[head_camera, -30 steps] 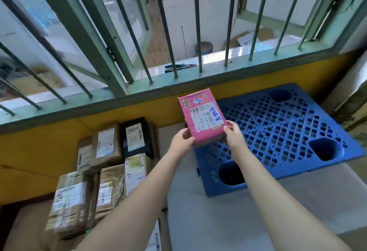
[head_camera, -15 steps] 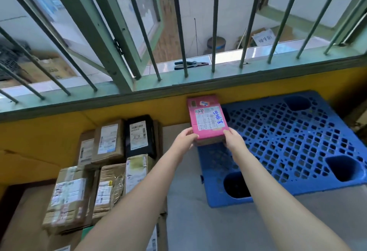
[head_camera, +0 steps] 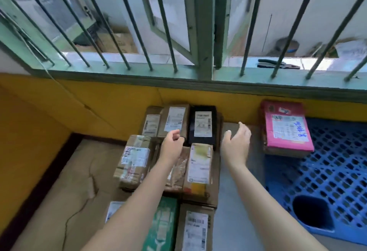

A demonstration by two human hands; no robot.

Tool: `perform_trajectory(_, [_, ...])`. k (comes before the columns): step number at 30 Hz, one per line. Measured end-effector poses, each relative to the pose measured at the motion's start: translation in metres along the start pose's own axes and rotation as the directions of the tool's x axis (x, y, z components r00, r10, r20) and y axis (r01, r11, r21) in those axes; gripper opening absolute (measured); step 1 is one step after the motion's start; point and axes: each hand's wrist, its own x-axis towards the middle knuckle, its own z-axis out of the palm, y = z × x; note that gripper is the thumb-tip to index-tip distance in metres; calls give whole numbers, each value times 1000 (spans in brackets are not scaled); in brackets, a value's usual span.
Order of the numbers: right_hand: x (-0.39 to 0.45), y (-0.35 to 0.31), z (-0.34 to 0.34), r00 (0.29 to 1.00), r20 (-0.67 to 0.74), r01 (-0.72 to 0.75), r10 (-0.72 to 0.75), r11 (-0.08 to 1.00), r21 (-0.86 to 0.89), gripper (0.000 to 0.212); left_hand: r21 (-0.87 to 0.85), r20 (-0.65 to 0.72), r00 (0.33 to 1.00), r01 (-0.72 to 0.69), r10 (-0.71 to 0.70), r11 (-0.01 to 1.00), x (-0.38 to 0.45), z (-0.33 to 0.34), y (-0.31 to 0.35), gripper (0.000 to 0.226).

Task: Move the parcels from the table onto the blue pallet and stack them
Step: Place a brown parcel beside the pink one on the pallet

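The pink parcel [head_camera: 286, 129] lies flat, label up, on the far left corner of the blue pallet [head_camera: 327, 173], against the yellow wall [head_camera: 79, 103] below the barred window [head_camera: 178, 32]. Neither hand touches it. The left hand [head_camera: 171, 144] hovers over the group of parcels on the table [head_camera: 65, 187], fingers loosely curled and holding nothing, just in front of the black parcel [head_camera: 202, 124]. The right hand [head_camera: 237, 143] is held above the grey strip between table and pallet, fingers relaxed and spread, empty. Brown cardboard parcels [head_camera: 135, 161] sit packed side by side toward the table's far right edge, with a green parcel [head_camera: 162, 225] at the near edge. A pair of pliers [head_camera: 278, 65] rests on the window ledge.
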Motion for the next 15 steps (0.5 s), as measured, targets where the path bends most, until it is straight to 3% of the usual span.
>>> perform_trajectory(3, [2,-23,47,980,197,-15,6,999,43,54,-33,-40,999,19,-20,999,28,-37,-12,42])
perform_trajectory(7, [17,-38,106,906,406,-104,122,992,-66,59,-47,5,998,65,-65,997,69,-62,-25,50])
perform_trajectory(11, [25,-33,140,859,466,-172,212,977,-129,60,35,90,993,72,-75,997,101,-61,-29,62])
perform_trajectory(15, [26,-30,155,863,460,-155,208,976,-152,59,33,124,980,152,-155,988,119,-52,-26,70])
